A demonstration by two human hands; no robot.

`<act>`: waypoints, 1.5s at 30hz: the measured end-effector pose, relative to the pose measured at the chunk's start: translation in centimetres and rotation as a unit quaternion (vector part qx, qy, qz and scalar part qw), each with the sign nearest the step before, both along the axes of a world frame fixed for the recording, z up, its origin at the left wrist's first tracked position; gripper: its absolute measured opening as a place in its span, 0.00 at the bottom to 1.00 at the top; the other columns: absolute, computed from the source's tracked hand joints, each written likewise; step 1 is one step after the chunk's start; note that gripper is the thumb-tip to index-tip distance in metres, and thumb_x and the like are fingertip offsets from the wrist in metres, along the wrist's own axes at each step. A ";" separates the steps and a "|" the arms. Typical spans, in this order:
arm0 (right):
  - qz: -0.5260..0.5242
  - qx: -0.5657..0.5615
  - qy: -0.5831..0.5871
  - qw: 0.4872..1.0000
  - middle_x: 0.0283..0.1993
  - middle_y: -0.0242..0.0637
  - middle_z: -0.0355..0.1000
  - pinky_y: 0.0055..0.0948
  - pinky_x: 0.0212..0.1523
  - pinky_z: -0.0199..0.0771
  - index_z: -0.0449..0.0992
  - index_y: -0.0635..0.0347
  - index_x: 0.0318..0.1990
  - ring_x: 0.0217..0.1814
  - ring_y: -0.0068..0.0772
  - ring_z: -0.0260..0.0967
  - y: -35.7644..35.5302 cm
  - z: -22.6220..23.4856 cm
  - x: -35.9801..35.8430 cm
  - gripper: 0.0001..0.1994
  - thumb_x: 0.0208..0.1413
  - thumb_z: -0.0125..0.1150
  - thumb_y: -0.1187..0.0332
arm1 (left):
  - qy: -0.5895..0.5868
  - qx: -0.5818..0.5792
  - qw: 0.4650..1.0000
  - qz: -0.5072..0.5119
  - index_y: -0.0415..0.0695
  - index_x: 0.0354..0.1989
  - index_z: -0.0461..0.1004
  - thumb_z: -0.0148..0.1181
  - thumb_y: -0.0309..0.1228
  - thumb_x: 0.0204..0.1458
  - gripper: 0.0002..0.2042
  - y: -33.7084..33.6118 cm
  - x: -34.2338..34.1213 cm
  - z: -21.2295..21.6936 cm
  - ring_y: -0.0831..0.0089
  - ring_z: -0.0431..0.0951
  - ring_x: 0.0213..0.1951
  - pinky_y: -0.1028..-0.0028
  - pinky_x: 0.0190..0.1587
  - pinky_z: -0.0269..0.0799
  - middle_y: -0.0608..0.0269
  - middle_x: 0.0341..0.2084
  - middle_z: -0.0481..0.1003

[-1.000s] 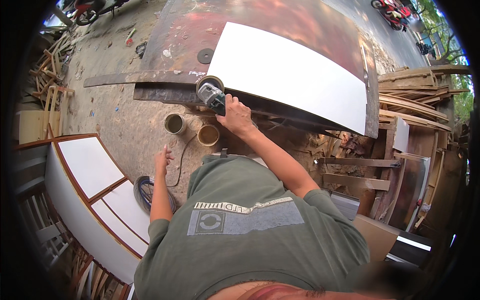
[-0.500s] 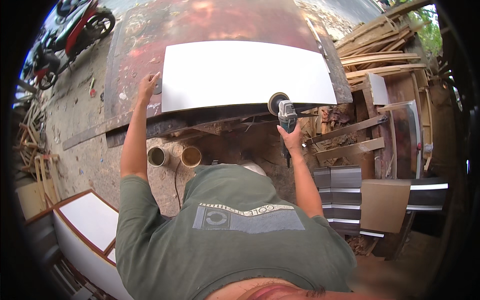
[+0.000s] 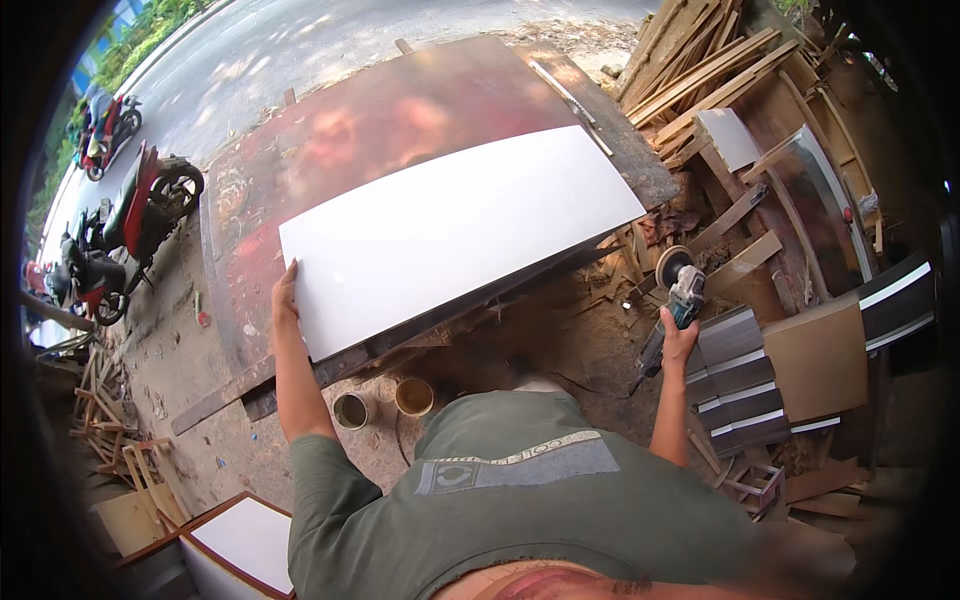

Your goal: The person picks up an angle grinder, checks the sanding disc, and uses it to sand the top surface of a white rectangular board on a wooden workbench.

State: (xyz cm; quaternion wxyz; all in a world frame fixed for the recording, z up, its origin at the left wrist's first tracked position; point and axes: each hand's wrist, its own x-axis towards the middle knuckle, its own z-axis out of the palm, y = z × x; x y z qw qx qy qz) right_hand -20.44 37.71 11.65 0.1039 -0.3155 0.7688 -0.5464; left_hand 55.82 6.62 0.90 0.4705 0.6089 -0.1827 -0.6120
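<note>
A long white panel (image 3: 460,235) lies flat on a worn reddish work table (image 3: 240,255). At its left end, my left hand (image 3: 286,294) grips the edge, with some fingers hidden. My right hand (image 3: 680,343) is wrapped around an angle grinder (image 3: 686,298). The grinder's round pad (image 3: 674,265) points away from me and stands apart from the panel, off its near right corner.
Two open cans (image 3: 354,410) stand on the ground below the table's near edge. Scrap wood (image 3: 705,65) is heaped at the far right, with a brown board (image 3: 815,360) nearer. Motorcycles (image 3: 135,215) stand at the left, and a white brown-edged cabinet (image 3: 245,540) at the lower left.
My right hand has drawn the grinder off the panel's near edge, out to the right. My left hand has come onto the panel's left edge. The whole view has turned.
</note>
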 end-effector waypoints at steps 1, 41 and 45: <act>0.005 -0.007 -0.016 1.000 0.49 0.38 0.75 0.32 0.52 0.71 0.73 0.68 0.55 0.47 0.33 0.72 -0.1 0.4 -0.4 0.28 0.52 0.77 0.61 | 0.044 -0.034 0.998 0.021 0.32 0.48 0.80 0.73 0.46 0.55 0.26 1.5 0.7 0.6 0.63 0.84 0.39 0.69 0.43 0.81 0.52 0.40 0.83; 0.050 0.114 0.091 0.988 0.41 0.43 0.79 0.35 0.46 0.75 0.75 0.65 0.50 0.41 0.36 0.76 6.4 1.5 0.1 0.27 0.46 0.80 0.61 | 0.053 0.094 0.750 -0.652 0.38 0.55 0.79 0.61 0.54 0.62 0.29 16.6 -49.1 4.6 0.78 0.75 0.38 0.77 0.44 0.70 0.65 0.43 0.82; 0.097 0.134 0.068 0.984 0.42 0.53 0.79 0.47 0.46 0.76 0.72 0.66 0.51 0.44 0.56 0.79 7.9 -1.3 3.9 0.31 0.45 0.79 0.57 | -0.204 -0.078 0.843 -0.491 0.36 0.40 0.84 0.61 0.48 0.63 0.23 10.3 -42.2 10.5 0.79 0.73 0.27 0.77 0.36 0.71 0.65 0.26 0.81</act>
